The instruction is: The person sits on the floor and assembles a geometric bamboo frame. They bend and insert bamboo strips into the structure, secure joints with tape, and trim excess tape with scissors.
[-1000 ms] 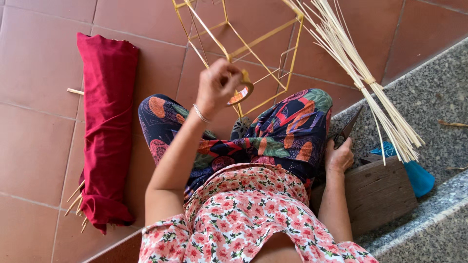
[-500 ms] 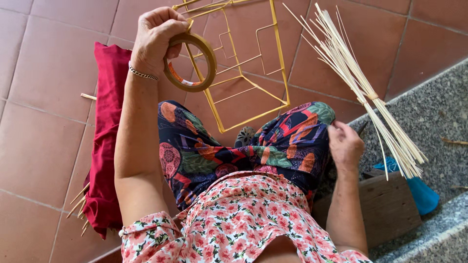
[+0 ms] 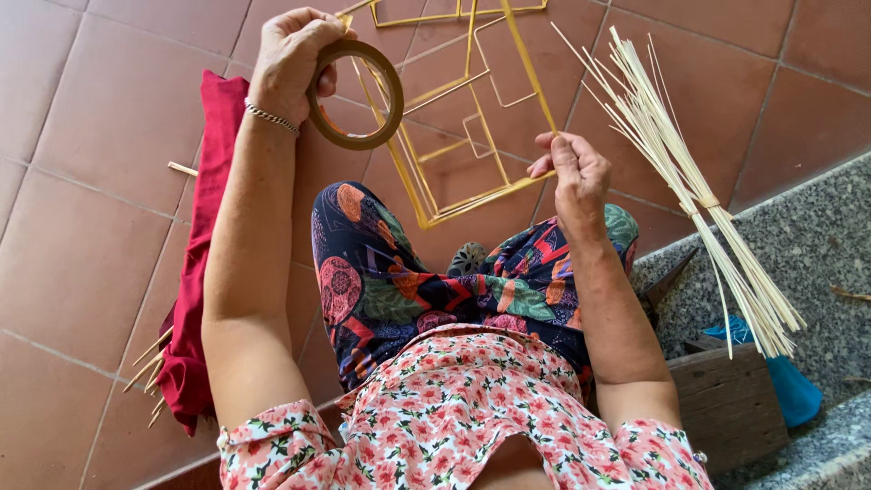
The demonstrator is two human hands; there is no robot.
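- The left hand [image 3: 292, 56] is up at the far left, and its fingers are closed around the rim of a roll of clear tape [image 3: 356, 94] (a brownish ring you can see through).
- The right hand [image 3: 572, 172] is more to the right, pinching one yellow stick of the bamboo frame [image 3: 472, 136] between thumb and fingers.
- The frame is made of thin yellow sticks that form squares inside squares; it stands tilted over the red tile floor [image 3: 91, 236], just past the person's knees.
- The tape roll sits right at the frame's left edge, touching or almost touching it (I cannot tell which).
- A bundle of pale thin sticks [image 3: 699, 191], tied near its middle, leans at the right, over the grey stone step [image 3: 807, 245].
- A folded red cloth [image 3: 204, 272] lies on the floor at the left, with a few sticks poking out near its close end.
- A wooden block [image 3: 726, 404] and something blue [image 3: 794, 390] sit at the near right.
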